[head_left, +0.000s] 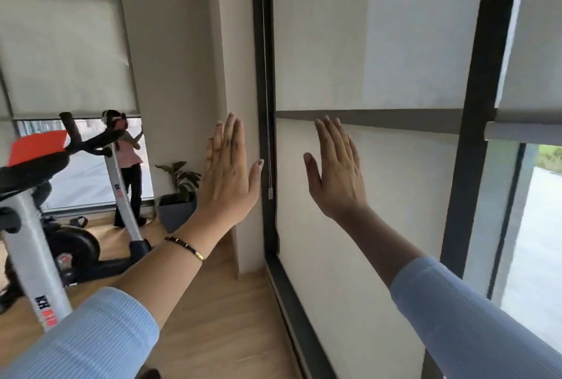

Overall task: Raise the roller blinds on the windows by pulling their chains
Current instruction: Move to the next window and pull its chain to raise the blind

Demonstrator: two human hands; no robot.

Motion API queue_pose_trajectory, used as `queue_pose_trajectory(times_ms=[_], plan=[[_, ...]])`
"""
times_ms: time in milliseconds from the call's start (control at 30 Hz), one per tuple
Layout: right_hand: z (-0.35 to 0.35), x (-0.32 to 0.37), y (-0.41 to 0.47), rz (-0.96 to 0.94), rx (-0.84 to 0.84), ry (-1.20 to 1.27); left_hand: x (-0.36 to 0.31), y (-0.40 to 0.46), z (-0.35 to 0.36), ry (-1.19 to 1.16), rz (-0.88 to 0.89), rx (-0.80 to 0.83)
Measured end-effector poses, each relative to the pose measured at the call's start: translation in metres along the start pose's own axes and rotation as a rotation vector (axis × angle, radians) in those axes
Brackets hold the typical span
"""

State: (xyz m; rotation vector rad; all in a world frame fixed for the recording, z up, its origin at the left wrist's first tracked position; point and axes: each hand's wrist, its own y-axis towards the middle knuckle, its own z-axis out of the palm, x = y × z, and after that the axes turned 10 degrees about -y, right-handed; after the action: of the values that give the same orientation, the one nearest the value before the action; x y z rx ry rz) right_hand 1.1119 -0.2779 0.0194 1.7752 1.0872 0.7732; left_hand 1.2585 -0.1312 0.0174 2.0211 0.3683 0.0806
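Two bare hands are raised flat, palms forward, in the centre of the frame, with pale blue ribbed sleeves pushed back from the forearms. The left hand [226, 172] has fingers together and thumb spread, holding nothing; a thin dark bracelet [184, 247] circles its wrist. The right hand [336, 168] is likewise spread flat and empty, held in front of a lowered cream roller blind [365, 196] that fills the middle of the frame.

Between the two hands hangs the blind's thin bead chain [267, 105], running down along the dark window frame [263, 74] and ending in a small connector. The left thumb is just beside it; neither hand grips it.

At the far right, another blind [535, 74] is partly raised, showing daylight below. At the left stands an exercise bike [39, 226] with an orange part. In the lower middle left, a grey planter [176, 211] holds a leafy green plant [181, 178]. Beyond it, a person [127, 165] stands at a third, part-raised blind [67, 53].
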Motion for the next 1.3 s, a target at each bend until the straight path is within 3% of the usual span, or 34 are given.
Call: queue_pose_trajectory(times_ms=[267, 833, 1300], plan=[[0.136, -0.008, 0.044, -0.015, 0.067, 0.073, 0.084, 0.033, 0.076, 0.050, -0.088, 0.018], [0.457, -0.002, 0.190, 0.011, 0.045, 0.096, 0.345, 0.186, 0.263, 0.086, -0.069, 0.004], [0.759, -0.071, 0.281, 0.088, 0.103, 0.077, 0.549, 0.283, 0.493, 0.038, -0.023, 0.102]])
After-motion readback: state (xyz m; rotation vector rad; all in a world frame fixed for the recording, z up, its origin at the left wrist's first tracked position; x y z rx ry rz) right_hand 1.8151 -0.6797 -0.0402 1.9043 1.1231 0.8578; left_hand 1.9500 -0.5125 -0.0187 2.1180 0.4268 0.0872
